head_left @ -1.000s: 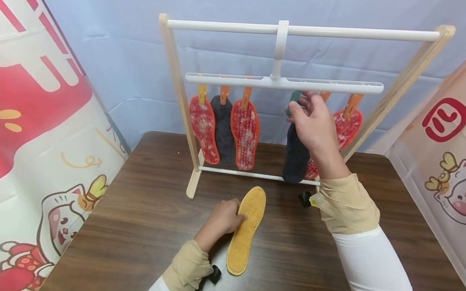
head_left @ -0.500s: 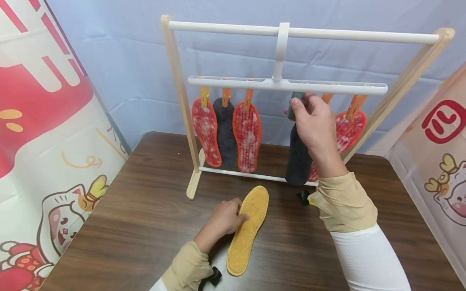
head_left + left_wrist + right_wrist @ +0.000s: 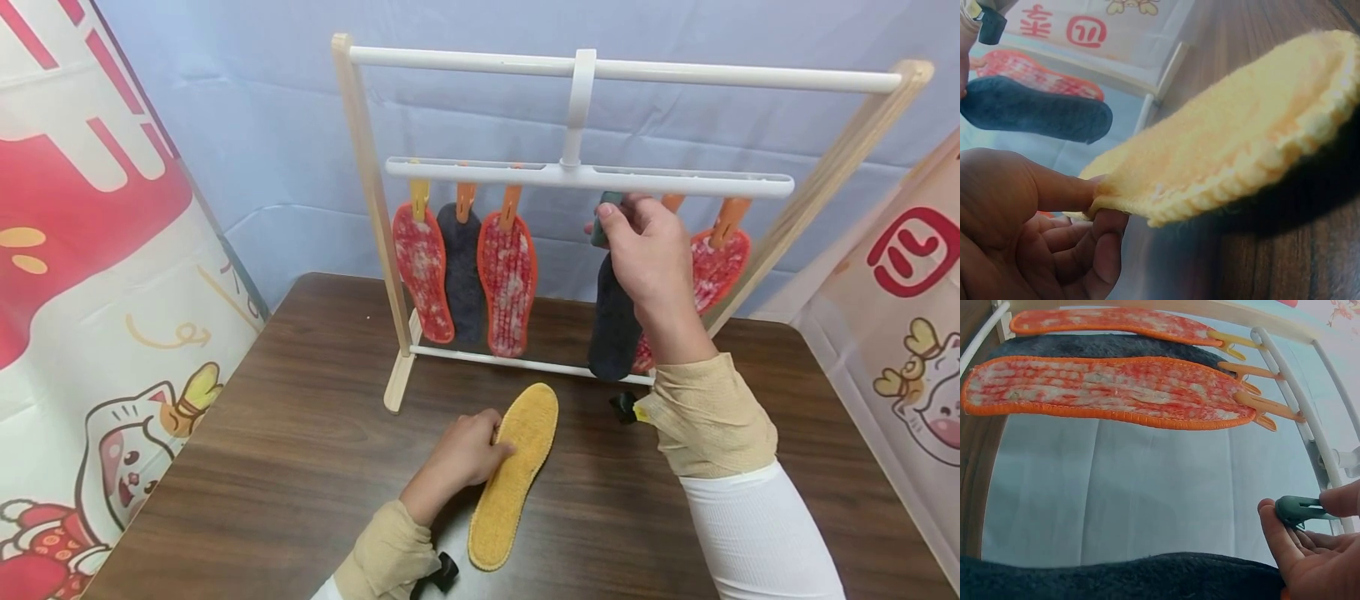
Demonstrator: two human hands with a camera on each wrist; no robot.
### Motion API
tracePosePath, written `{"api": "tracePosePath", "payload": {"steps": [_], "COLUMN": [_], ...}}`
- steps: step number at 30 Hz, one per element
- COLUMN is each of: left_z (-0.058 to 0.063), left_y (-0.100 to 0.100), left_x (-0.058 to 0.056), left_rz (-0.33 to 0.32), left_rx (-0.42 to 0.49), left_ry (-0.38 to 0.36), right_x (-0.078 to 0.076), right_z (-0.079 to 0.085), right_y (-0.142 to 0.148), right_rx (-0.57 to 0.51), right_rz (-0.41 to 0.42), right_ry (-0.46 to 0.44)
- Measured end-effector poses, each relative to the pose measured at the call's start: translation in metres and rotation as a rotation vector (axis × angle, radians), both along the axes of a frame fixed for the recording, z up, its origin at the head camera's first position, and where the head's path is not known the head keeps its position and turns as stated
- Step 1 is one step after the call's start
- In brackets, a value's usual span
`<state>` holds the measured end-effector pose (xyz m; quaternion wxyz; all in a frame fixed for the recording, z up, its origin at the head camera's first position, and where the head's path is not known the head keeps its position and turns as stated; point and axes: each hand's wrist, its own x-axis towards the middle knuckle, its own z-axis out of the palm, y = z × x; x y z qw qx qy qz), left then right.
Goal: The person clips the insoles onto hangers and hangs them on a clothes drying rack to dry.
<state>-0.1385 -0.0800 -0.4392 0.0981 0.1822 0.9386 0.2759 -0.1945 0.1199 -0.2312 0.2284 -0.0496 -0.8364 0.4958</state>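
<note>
My left hand [image 3: 463, 450] pinches the edge of a yellow insole [image 3: 517, 492], thumb on top. In the left wrist view the yellow insole [image 3: 1229, 131] slants up from the thumb and fingers. Under the white hanger bar, my right hand [image 3: 656, 254] pinches a green clothespin [image 3: 602, 229] between thumb and fingers. The right wrist view has the green clothespin [image 3: 1294, 509] with no insole visible in it. A dark grey insole [image 3: 613, 325] hangs beside my right hand, which hides its top. Behind that hand hangs a red-and-white insole [image 3: 716, 271] from an orange clothespin [image 3: 729, 221].
The white hanger [image 3: 480, 172] hooks over the top rail [image 3: 690, 72] of a wooden-sided rack. Two red-and-white insoles, one of them [image 3: 508, 287] nearer the middle, hang at left with a grey insole [image 3: 462, 279] between them. The rack stands on a brown table [image 3: 300, 433].
The yellow insole's upper end has shifted slightly right with my left hand. The hanger and its insoles have moved a little. My right hand keeps its hold on the green clothespin.
</note>
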Motion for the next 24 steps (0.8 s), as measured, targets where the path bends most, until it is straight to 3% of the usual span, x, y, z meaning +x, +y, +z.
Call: {"api": "tracePosePath", "payload": {"steps": [9, 24], "left_z": [-0.001, -0.004], "left_y": [0.004, 0.011], "left_x": [0.0, -0.004], "left_rz": [0.005, 0.011], "left_rx": [0.014, 0.068], "left_ry": [0.014, 0.031], "right_x": [-0.001, -0.004], "right_z": [0.002, 0.0], "right_y": [0.0, 0.0], "right_rx": [-0.093, -0.1], "right_rz": [0.041, 0.053], "right_ry": [0.0, 0.044]}}
